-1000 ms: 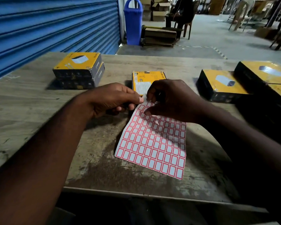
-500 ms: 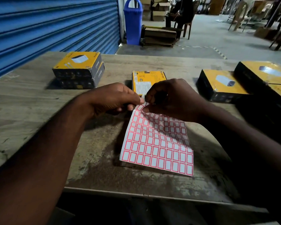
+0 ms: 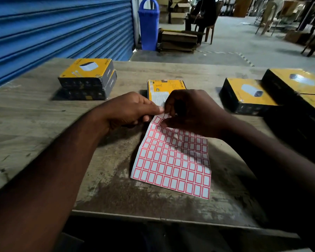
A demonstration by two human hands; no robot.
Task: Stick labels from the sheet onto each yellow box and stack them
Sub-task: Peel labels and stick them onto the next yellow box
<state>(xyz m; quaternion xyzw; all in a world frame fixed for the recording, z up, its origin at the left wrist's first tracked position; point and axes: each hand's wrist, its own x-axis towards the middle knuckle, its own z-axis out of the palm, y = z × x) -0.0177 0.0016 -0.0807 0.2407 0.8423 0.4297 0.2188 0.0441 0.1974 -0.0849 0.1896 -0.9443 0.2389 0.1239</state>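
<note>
The label sheet [image 3: 173, 164] is lying with its near end on the wooden table [image 3: 35, 115] and its far end being held up off it, just in front of a single yellow box [image 3: 166, 86]. Compared with half a second ago, its near edge is slanting more steeply, the right corner dropping closer to the table's front.

The left hand [image 3: 133, 110] is pinching the sheet's far left corner between thumb and forefinger. The right hand [image 3: 193, 113], fingers curled, is pinching at the same edge right beside it; I cannot tell if a label is lifting. Both hands are staying roughly in place.

A stack of two yellow boxes [image 3: 87, 79] is sitting far left, and a group of yellow boxes [image 3: 247, 95] is sitting to the right.
</note>
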